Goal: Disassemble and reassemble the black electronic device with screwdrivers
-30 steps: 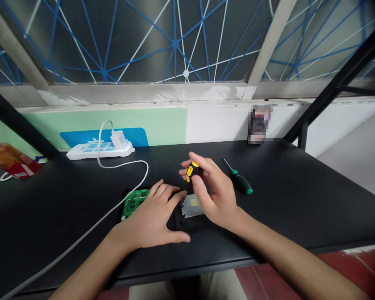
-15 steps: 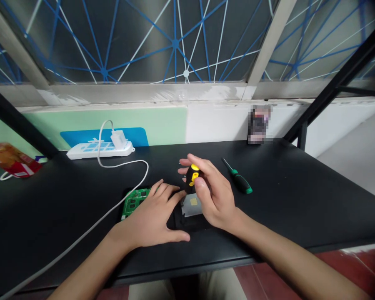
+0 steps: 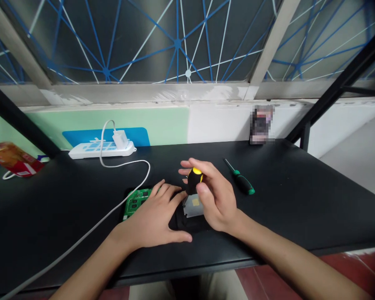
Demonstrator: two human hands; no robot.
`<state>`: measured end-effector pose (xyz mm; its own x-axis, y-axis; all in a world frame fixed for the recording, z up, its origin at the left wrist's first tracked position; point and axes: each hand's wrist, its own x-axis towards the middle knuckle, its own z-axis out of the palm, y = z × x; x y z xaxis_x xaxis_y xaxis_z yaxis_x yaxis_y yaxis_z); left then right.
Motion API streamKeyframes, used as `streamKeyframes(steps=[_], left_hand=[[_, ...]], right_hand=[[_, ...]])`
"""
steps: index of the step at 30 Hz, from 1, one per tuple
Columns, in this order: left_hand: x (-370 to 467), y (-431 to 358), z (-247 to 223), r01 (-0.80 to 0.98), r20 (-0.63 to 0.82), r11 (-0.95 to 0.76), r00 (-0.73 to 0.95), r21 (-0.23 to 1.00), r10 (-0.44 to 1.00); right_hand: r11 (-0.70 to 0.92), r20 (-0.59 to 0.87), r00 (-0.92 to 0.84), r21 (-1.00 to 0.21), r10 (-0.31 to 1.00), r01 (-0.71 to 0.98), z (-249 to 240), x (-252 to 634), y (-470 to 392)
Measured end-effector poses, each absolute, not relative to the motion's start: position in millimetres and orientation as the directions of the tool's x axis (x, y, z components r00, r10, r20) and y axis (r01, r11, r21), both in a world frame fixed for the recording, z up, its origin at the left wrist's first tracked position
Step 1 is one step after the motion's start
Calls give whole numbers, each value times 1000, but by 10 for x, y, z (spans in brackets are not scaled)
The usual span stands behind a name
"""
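Observation:
A black-and-yellow screwdriver stands nearly upright between the thumb and fingers of my right hand. Its tip points down at the left edge of a silver metal plate with a small yellowish square. My left hand lies with spread fingers over a black device, between a green circuit board and the plate; its index fingertip is close to the screwdriver shaft. The palm hides part of the board, and my right hand covers the plate's right side.
A green-and-black screwdriver lies to the right. Behind are a white power strip with a plugged-in charger and a blurred upright object. A white cable crosses the black table. At far left is a bottle.
The screwdriver handle in my right hand has turned and tilts slightly differently, showing less yellow on its side. My left hand keeps its place on the device. The whole view has shifted slightly.

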<state>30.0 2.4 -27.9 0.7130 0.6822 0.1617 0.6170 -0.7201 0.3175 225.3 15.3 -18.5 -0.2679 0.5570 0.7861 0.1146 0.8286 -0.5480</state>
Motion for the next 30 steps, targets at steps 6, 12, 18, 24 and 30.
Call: streamKeyframes(steps=[6,12,18,24,30], left_hand=[[302,29,-282,617,152,-722,718,313,680],[289,22,-306,618,172,-720,709,314,684],[302,25,-279,610,174,-726,715,316,677],[299,23,-286,619,157,-723,716,307,680],[294,18,-282,614,172,-716,707,332,686]], right_hand=[[823,788,-242,-529,567,208,-153,2225,158],[861,858,-177,-427,482,274,-156,2217,189],[797,766,-223,-590,603,126,-230,2227,147],[832,804,-218,-517,553,202,-190,2214,161],[857,834,-206,-477,511,195,-193,2229,172]])
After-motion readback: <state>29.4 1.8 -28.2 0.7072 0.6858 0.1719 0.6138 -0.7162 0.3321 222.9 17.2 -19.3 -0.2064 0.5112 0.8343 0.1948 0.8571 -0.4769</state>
